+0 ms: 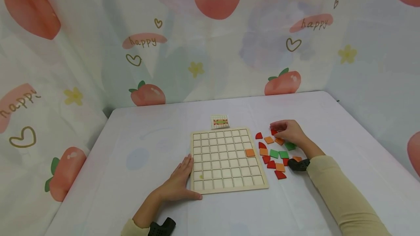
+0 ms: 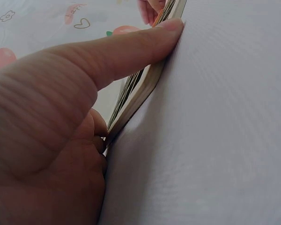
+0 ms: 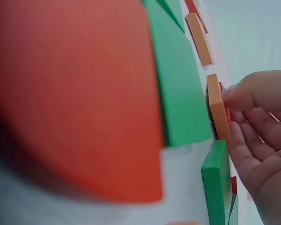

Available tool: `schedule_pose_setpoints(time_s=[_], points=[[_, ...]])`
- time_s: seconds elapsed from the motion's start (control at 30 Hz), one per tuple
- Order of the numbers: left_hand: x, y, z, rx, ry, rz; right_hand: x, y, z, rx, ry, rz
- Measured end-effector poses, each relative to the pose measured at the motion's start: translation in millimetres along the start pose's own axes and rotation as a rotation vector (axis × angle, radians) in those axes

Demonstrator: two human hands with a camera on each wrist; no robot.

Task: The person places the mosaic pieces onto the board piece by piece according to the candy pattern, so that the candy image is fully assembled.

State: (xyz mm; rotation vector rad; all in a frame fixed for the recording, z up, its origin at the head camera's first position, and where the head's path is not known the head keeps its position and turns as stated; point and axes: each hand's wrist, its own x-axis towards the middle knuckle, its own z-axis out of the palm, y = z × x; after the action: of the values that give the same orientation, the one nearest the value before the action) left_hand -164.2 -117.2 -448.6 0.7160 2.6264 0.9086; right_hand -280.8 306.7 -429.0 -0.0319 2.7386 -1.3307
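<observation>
The left hand [image 1: 178, 183] spreads straight fingers along the board [image 1: 226, 163], and the right hand [image 1: 290, 133], nearer the red piece [image 1: 273, 132] right of it, bends fingers round that piece, maybe not pinching, I cannot tell.

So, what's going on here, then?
A person is working with a gridded wooden board and loose coloured pieces. Their left hand rests against the board's near left corner. The right hand is among the red, orange and green pieces to the right, fingers at a red piece; whether it's gripped, I can't tell. One orange square sits in the grid's right-hand column. A small patterned card is just beyond the board.
</observation>
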Motion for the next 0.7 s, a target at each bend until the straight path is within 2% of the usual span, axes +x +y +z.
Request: schedule_pose_setpoints(time_s=[0.2,0.5,0.7], points=[[-0.4,0.2,-0.5,0.000,-0.004,0.003,-0.2,-1.2,0.6,-0.001,-0.016,-0.004],[-1.3,1.4,-1.3,-0.013,-0.007,-0.001,-0.3,-2.1,1.5,-0.071,0.020,-0.027],[-1.2,1.1,-1.7,-0.003,-0.006,0.006,0.7,-1.9,1.7,-0.050,0.005,-0.005]])
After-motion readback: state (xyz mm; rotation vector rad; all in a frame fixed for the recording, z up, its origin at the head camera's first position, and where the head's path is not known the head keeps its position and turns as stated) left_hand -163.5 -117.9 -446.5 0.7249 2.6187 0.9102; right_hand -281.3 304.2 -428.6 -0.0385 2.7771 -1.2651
